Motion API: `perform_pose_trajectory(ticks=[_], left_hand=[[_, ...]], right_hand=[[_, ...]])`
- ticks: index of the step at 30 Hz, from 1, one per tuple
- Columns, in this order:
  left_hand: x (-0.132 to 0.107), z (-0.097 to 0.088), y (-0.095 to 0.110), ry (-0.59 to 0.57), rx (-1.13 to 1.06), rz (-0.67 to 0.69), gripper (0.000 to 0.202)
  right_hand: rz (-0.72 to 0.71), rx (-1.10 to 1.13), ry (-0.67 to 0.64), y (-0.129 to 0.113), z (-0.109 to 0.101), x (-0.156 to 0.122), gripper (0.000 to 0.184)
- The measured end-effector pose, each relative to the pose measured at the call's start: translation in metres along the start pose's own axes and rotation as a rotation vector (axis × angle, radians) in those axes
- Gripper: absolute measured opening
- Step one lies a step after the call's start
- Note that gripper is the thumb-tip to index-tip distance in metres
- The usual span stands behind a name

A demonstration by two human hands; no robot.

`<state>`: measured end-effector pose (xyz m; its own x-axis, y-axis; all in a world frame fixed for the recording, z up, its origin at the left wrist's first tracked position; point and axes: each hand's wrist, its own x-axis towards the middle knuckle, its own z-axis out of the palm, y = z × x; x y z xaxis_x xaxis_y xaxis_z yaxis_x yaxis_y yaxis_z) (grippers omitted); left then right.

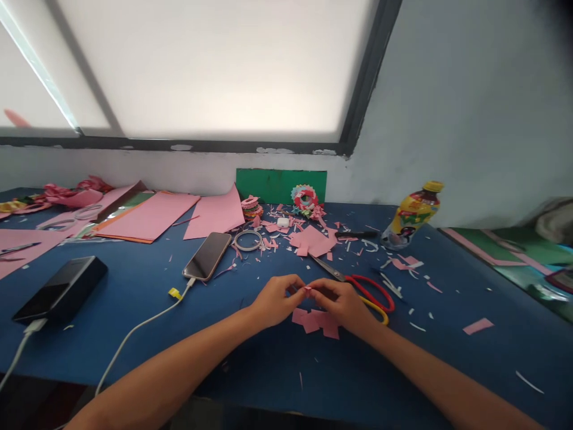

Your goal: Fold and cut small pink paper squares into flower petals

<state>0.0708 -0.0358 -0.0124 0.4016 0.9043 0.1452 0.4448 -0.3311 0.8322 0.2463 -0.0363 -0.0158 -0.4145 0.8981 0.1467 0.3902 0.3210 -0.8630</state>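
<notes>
I take the scissors [332, 269] with red and yellow handles as my landmark. Just left of them, my left hand [280, 300] and right hand [341, 303] meet, the fingertips of both pinching a small pink paper piece [307, 289]; its folds are too small for me to read. My right wrist crowds the scissors' handles; I cannot tell whether they touch.

On the near side of the scissors, partly under my right hand's outline, lie loose pink squares [310, 323]. Just beyond the scissors' tip I see a larger pink sheet [316, 240], with a black tool [357, 234] to its right and a white case [283, 222] behind it among paper scraps. Further beyond the scissors are a paper wreath [305, 200] and a green board [268, 184]. To the scissors' left are a tape roll [248, 240], a phone [207, 257] on a white cable [147, 327], and, farthest out, a black box [60, 289]. A bottle [414, 214] with a yellow cap is right of and beyond the scissors.

The blue table [452, 370] under the scissors is littered with clippings. Behind it are a pale wall [474, 119] and a bright, dark-framed window [233, 71].
</notes>
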Motion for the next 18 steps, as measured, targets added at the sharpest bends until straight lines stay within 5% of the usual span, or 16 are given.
perform_pose_trajectory(ticks=[18], left_hand=[[-0.0032,0.0042,-0.0032,0.006,0.117,-0.02,0.025]], right_hand=[[0.005,-0.183,-0.022,-0.0008,0.0011,-0.0017,0.023]])
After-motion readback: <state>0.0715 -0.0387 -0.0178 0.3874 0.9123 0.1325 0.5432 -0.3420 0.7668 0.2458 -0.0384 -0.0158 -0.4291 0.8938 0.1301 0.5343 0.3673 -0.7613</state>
